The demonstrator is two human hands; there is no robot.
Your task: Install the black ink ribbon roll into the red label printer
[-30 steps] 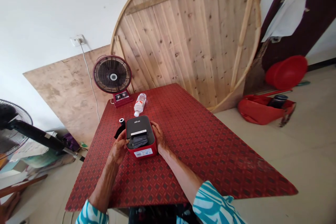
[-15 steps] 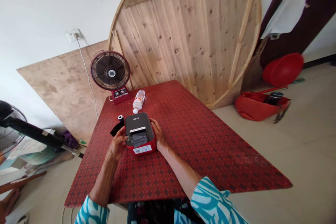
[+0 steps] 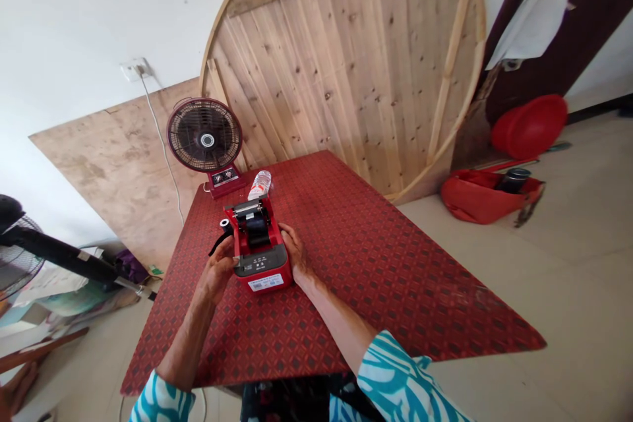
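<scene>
A red and black printer (image 3: 270, 267) stands on the patterned red table (image 3: 376, 277) with its lid raised, showing a black roll (image 3: 257, 229) inside. My left hand (image 3: 217, 271) grips its left side, fingers curled at the edge. Along the right side my right hand (image 3: 297, 255) is wrapped against the red casing. Just behind the left hand are a small roll with a white end (image 3: 224, 224) and a dark strip, partly hidden. A clear plastic bottle (image 3: 260, 184) lies behind the printer, its lower part covered by the lid.
At the table's back left stands a dark red fan (image 3: 208, 140). A large round wooden panel (image 3: 341, 66) leans on the wall. A red bag (image 3: 469, 196) lies on the floor at right, and a second fan (image 3: 54, 247) is at far left.
The printer's lid has swung up and open, uncovering the roll inside. It now hides part of the bottle. Both hands remain at the printer's sides.
</scene>
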